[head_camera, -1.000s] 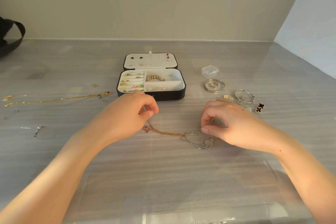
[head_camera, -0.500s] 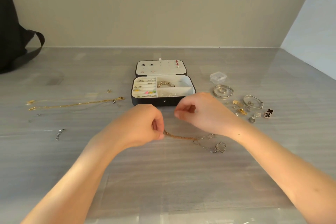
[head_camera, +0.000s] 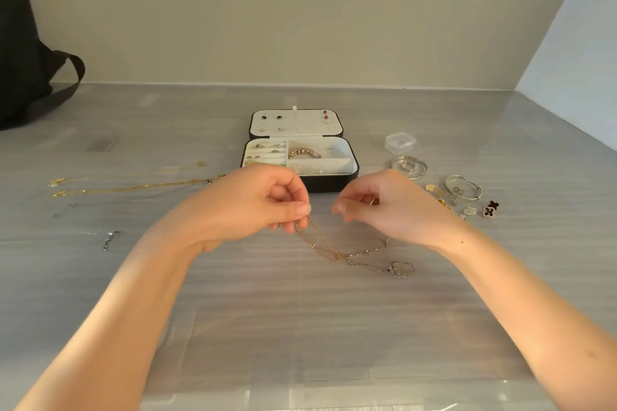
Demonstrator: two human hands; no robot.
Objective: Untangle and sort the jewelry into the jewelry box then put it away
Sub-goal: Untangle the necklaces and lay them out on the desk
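Untangling is in hand: a gold chain [head_camera: 315, 243], knotted with a silver chain [head_camera: 377, 248] on the table [head_camera: 300, 317], is pinched by the left hand [head_camera: 248, 207]. What the curled right hand [head_camera: 389, 208] holds cannot be told. Gentle separating is probably needed next.

text: none legible | labels: perhaps too small | numbers: none

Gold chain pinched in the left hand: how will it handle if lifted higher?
Likely floppy: the gold chain sags in loose strands from the left hand. Probably drags the silver chain along; they look tangled together. Thin links suggest light.
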